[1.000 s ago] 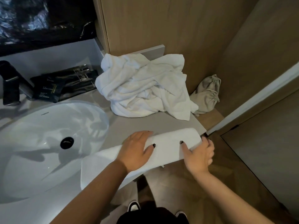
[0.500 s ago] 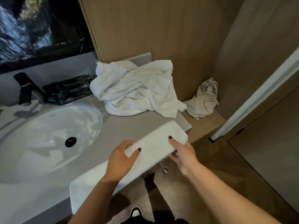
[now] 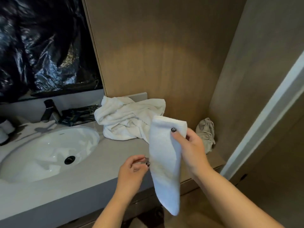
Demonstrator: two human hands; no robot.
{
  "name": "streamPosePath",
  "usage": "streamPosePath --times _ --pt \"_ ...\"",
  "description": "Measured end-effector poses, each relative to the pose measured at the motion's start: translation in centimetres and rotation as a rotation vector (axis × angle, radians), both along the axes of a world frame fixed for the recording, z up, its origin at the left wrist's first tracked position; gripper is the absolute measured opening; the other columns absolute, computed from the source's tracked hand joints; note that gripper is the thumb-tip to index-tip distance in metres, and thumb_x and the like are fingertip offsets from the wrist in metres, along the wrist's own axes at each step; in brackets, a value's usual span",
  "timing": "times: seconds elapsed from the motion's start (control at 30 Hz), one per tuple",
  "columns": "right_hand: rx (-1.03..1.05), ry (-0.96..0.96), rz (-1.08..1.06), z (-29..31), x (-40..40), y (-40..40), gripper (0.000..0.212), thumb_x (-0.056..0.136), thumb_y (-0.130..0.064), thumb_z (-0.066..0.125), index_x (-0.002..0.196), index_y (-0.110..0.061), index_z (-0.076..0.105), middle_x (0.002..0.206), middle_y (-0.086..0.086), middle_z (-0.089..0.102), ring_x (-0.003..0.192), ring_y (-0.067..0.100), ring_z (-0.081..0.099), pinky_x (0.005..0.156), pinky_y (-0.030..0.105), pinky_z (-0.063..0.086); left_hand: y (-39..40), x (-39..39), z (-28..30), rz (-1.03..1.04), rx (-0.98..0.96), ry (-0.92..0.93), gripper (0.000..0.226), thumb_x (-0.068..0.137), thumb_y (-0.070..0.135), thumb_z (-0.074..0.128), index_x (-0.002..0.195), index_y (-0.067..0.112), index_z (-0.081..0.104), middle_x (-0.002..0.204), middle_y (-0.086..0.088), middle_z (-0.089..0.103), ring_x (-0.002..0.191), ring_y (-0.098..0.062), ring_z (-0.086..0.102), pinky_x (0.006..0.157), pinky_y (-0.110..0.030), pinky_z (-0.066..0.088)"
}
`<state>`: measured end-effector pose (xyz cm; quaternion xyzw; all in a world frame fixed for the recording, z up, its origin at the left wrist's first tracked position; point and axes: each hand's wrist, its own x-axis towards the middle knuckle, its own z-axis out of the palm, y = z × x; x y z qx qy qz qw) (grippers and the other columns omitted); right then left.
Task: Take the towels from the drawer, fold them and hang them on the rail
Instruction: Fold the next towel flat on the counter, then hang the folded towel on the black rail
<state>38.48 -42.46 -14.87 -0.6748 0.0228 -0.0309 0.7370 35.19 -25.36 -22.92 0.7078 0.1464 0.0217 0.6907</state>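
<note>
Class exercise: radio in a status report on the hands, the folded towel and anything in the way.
Right hand grips folded towel, hanging clear of counter. Left hand beside its edge; fingers loosely curled, contact unclear. Crumpled towel pile behind. No rail in view.

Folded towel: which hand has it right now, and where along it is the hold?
The right hand grips the folded towel near its upper end, so the rest hangs down. The left hand touches its left edge lower down; whether it pinches is unclear.

Folded towel (image 3: 164,163): white terry cloth, matt, nubbly pile. Towel heap (image 3: 130,120): same cloth, crumpled. Basin (image 3: 41,155): glossy white ceramic. Counter (image 3: 105,163): smooth matt grey. Wall panel (image 3: 156,51): matt wood grain. Pouch (image 3: 206,133): beige woven cloth. Sheeting (image 3: 41,43): glossy black plastic, wrinkled.
</note>
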Motion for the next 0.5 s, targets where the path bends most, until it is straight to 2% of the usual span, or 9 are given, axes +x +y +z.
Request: streamPosePath --times 0.07,0.17,0.27,0.33,0.4,0.47,0.5 --pt "0.048 0.021 -0.076 2.3 0.2 -1.7 0.016 0.093 -0.021 0.063 0.108 -0.019 0.068 0.107 0.009 0.07 0.104 0.029 0.064 0.089 0.048 0.052 -1.9 -0.2 2.8 -0.046 0.022 -0.143 0.033 0.079 0.023 0.073 0.11 0.033 0.065 0.116 0.011 0.069 0.102 -0.002 0.066 0.079 -0.016 0.051" --pt "0.163 0.061 -0.066 5.0 -0.1 -3.9 0.018 0.093 -0.026 0.061 0.111 -0.023 0.066 0.105 0.002 0.071 0.097 0.02 0.067 0.072 0.034 0.055 -5.0 -0.7 6.0 -0.34 0.125 -0.273 0.069 0.075 0.044 0.071 0.137 0.055 0.043 0.141 0.033 0.045 0.127 0.014 0.043 0.102 -0.02 0.04" --pt "0.165 0.04 0.037 6.8 -0.7 -5.4 0.017 0.092 -0.023 0.062 0.108 -0.021 0.066 0.098 0.003 0.073 0.086 0.015 0.069 0.069 0.03 0.055 -8.5 -0.6 8.0 -0.486 0.16 -0.375 0.093 0.069 0.038 0.065 0.142 0.068 0.015 0.152 0.037 0.025 0.139 0.011 0.028 0.11 -0.027 0.036" --pt "0.111 0.023 0.122 7.6 -0.8 -6.3 0.017 0.091 -0.016 0.06 0.108 -0.017 0.066 0.098 0.006 0.07 0.089 0.016 0.068 0.078 0.033 0.055 -10.3 0.1 8.7 -0.475 0.18 -0.42 0.099 0.071 0.029 0.066 0.144 0.065 0.009 0.15 0.033 0.03 0.137 0.007 0.034 0.108 -0.029 0.041" --pt "0.025 -0.002 0.162 7.8 -0.7 -7.5 0.032 0.088 0.001 0.052 0.111 -0.016 0.069 0.105 0.005 0.07 0.098 0.016 0.067 0.087 0.033 0.056 -11.7 1.1 8.6 -0.411 0.196 -0.442 0.09 0.078 0.025 0.068 0.139 0.063 0.015 0.13 0.039 0.044 0.122 0.012 0.047 0.094 -0.014 0.048" --pt "-0.07 -0.017 0.143 7.3 -0.6 -8.7 0.048 0.084 0.013 0.045 0.111 -0.016 0.072 0.104 0.002 0.071 0.097 0.009 0.066 0.087 0.025 0.055 -12.6 2.1 7.8 -0.343 0.212 -0.447 0.077 0.088 0.021 0.065 0.129 0.066 0.018 0.115 0.047 0.046 0.11 0.019 0.049 0.079 -0.002 0.046" --pt "-0.102 -0.02 0.121 6.8 -0.5 -9.3 0.05 0.084 0.015 0.044 0.111 -0.016 0.073 0.101 0.0 0.072 0.093 0.005 0.066 0.084 0.02 0.054 -13.1 2.6 7.2 -0.327 0.2 -0.439 0.073 0.091 0.02 0.064 0.131 0.063 0.019 0.117 0.045 0.047 0.111 0.019 0.049 0.079 -0.003 0.046"
